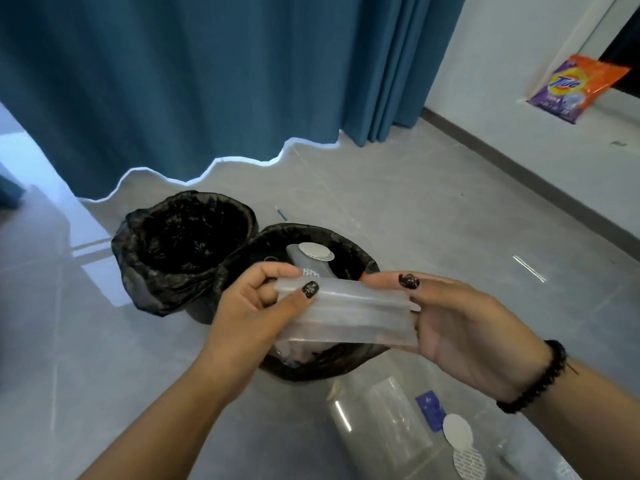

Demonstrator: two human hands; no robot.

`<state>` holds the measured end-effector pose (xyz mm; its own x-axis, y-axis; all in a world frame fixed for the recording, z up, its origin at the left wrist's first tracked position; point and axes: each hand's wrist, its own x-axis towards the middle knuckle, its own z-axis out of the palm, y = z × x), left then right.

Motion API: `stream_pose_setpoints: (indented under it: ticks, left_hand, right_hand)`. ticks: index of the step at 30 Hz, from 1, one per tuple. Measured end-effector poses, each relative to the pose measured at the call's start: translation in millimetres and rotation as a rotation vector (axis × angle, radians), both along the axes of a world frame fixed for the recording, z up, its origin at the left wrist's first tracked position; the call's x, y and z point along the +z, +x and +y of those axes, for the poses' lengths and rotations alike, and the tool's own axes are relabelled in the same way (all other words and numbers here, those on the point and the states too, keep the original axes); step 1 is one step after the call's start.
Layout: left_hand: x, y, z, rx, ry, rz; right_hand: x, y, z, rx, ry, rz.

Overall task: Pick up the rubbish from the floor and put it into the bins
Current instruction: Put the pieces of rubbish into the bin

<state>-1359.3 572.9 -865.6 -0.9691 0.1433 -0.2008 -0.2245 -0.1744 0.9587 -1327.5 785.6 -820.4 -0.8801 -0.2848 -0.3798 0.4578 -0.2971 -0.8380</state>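
Clear plastic packaging (349,315), folded into a flat translucent strip, is stretched between both hands directly above the nearer bin (346,362). In the head view, the left hand (252,306) comes in from the lower left with its forearm angled up toward the middle; its thumb lies on top of the strip's left end and its fingers curl beneath, pinching it. The right hand (464,327) reaches in from the lower right, palm turned toward the camera, thumb stretched along the strip's upper edge and fingers behind its right end, so it also grips the plastic. Both thumbnails wear dark patterned polish, and a black beaded bracelet (540,379) circles the right wrist.

The nearer bin is lined with a black bag and already holds a pale plastic container (301,259) with a round white foil seal (313,252). The farther bin (180,237), touching it on the left, has a black liner too; its inside is too dark to read.

On the grey tiled floor (433,209) near the person lie clear plastic wrappers (381,424), a small blue card (430,408) and two round white seals (457,434). A blue curtain (207,81) hangs behind the bins, and an orange and purple Tide detergent bag (571,86) leans at the wall to the far right.
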Motion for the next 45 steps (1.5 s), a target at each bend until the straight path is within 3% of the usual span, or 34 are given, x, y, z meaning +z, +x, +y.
stream_pose_setpoints:
  ticks: [6, 11, 14, 18, 26, 32, 38, 42, 45]
  left_hand:
    - [-1.3, -0.7, -20.0, 0.053, -0.05, 0.084]
    - [-12.0, 2.1, -33.1, -0.072, 0.177, -0.033]
    - [-15.9, 0.1, -37.0, -0.121, 0.282, -0.08]
    - [-23.2, -6.3, -40.0, -0.092, 0.285, -0.04]
    - [-34.5, -13.6, -28.5, 0.024, 0.004, 0.072]
    - [-41.6, -11.9, -35.0, -0.034, -0.116, 0.097]
    - [-41.6, -20.1, -48.6, -0.011, -0.166, 0.11]
    - [-55.1, -26.6, -58.6, 0.02, -0.472, 0.127]
    - [-62.1, -30.0, -65.5, 0.11, -0.727, 0.133]
  right_hand:
    - [-1.3, -14.9, -25.1, -0.029, 0.334, 0.014]
    - [4.6, -20.9, -36.9, -0.001, 0.581, 0.141]
    - [5.8, -22.0, -38.8, -0.056, 0.623, 0.146]
    - [5.1, -17.7, -45.2, -0.039, 0.573, 0.167]
    - [-6.1, -22.8, -48.2, -0.227, 0.477, -0.035]
    - [-6.3, -25.0, -50.5, -0.095, 0.607, -0.009]
    - [-10.6, -31.5, -55.9, -0.1, 0.471, -0.036]
    - [-31.2, -28.1, -66.6, 0.017, 0.917, 0.215]
    - [-39.8, -23.4, -76.6, 0.073, 1.124, 0.396]
